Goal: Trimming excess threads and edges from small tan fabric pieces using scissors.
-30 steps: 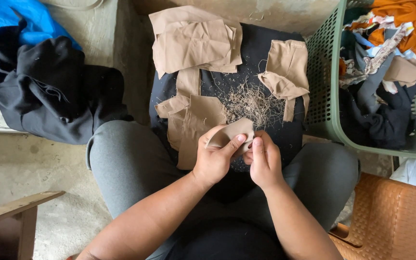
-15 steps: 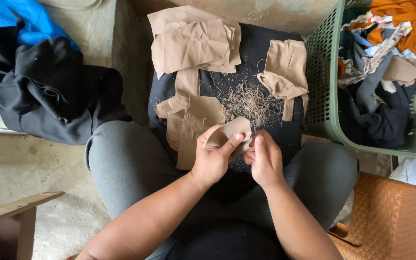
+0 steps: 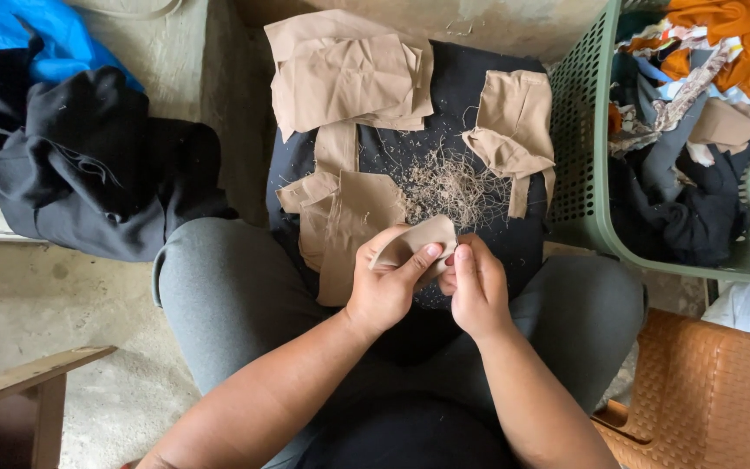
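Your left hand (image 3: 384, 291) pinches the small tan fabric scrap (image 3: 418, 241) over your lap while your right hand (image 3: 476, 291), fingertips closed at its near edge, apparently plucks threads that drop onto the loose-thread pile (image 3: 453, 184) beyond.

The left hand (image 3: 384, 291) and right hand (image 3: 477, 291) pinch a small tan fabric piece (image 3: 418, 243) together over a dark cloth (image 3: 479, 87) spread across the lap. Loose threads (image 3: 453, 182) lie just beyond, among larger tan pieces (image 3: 349, 78). A green basket (image 3: 592, 174) of clothes stands at the right.
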